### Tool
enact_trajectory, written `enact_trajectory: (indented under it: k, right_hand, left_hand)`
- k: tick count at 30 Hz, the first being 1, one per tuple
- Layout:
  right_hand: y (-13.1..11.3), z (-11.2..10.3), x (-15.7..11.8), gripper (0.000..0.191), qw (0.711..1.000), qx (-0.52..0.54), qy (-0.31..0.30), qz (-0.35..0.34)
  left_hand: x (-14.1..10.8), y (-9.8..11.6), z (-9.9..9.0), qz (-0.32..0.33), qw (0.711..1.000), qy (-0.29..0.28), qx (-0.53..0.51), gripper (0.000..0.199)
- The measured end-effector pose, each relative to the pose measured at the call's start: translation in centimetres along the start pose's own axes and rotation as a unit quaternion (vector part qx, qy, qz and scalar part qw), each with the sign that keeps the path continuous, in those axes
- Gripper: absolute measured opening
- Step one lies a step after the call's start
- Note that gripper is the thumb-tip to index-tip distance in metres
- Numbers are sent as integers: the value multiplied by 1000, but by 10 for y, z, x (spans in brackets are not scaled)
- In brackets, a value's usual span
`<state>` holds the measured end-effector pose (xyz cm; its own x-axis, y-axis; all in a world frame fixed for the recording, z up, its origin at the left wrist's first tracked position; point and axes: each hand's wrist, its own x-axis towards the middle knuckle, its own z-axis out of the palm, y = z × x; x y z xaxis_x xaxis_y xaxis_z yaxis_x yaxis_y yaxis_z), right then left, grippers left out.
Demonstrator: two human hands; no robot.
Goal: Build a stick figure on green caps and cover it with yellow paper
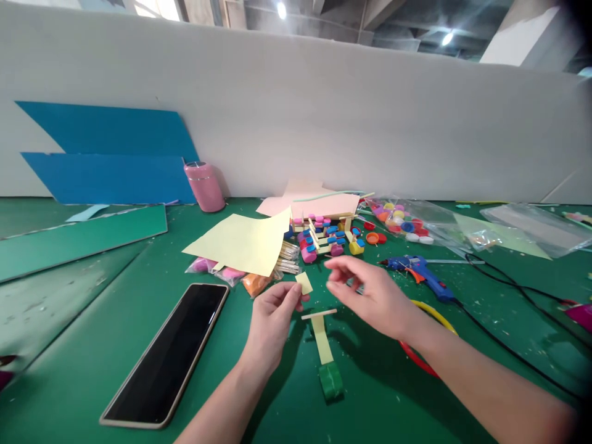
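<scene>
Between the thumb and fingers of my left hand [277,308] is a small pale yellow paper piece [304,283]. My right hand [370,293] hovers just right of it, fingers curled but apart from the thumb, with nothing seen in them. On the table below both hands lies a yellow paper strip [322,339]. A thin wooden stick [319,314] crosses its far end, and a green block-like piece [331,381] is at its near end. A blue glue gun [423,274] lies to the right of my right hand.
A phone [166,357] lies left on the green table. Beyond are a yellow sheet [245,240], small colourful assembled pieces [324,237], a bag of bottle caps [407,222] and a pink cylinder [204,187]. A black cord [509,351] runs right; a red-yellow ring [435,311] sits beneath my right forearm.
</scene>
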<state>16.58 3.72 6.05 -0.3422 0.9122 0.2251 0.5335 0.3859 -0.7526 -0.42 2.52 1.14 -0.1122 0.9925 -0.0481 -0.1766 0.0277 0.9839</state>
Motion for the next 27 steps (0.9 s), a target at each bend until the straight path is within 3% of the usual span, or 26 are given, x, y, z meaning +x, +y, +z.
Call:
enact_trajectory:
  k: [2, 4, 7, 13, 21, 27]
  right_hand:
    - [-3, 15, 18, 24, 998, 46, -35, -14]
    - [0, 26, 31, 10, 990, 124, -59, -9]
    - [10, 32, 40, 10, 981, 189, -40, 14]
    - [18, 32, 42, 9, 972, 229, -37, 47]
    - [12, 40, 37, 8, 960, 266, -76, 33]
    - [13, 42, 39, 5, 966, 247, -66, 35]
  left_hand:
    - [-1, 1, 0, 3, 1000, -10, -6, 17]
    - [0, 1, -1, -1, 1000, -18, -16, 16]
    - [1, -1, -3, -13, 999, -19, -40, 18]
    - [6, -3, -4, -21, 998, -5, -61, 17]
    - [3, 4, -1, -4, 999, -7, -36, 14]
    - [3, 1, -1, 5, 1000, 8, -26, 16]
